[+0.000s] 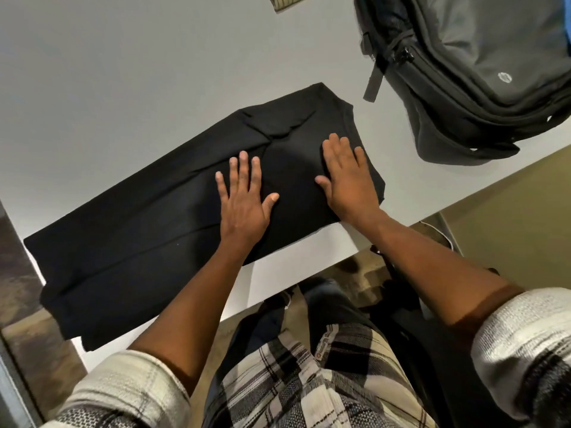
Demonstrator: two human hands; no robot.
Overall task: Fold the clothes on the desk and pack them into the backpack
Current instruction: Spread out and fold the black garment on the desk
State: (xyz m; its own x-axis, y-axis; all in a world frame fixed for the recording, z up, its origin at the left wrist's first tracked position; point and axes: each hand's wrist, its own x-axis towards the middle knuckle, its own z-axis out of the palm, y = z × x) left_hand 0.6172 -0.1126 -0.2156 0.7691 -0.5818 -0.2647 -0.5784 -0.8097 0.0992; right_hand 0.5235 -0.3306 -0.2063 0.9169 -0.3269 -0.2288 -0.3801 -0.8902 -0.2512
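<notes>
A black shirt (136, 242) lies folded lengthwise into a long strip on the white desk (123, 88), running from lower left to upper right. My left hand (242, 199) presses flat on its middle with fingers spread. My right hand (347, 177) lies flat on the shirt's right end, near the collar side. The dark grey backpack (463, 72) rests on the desk at the upper right, a little apart from the shirt, with a strap hanging toward it.
A striped piece of cloth (284, 1) shows at the desk's far edge. The desk's near edge runs diagonally under my forearms; below it are my legs and a brownish floor (509, 205). A dark surface borders the desk at left.
</notes>
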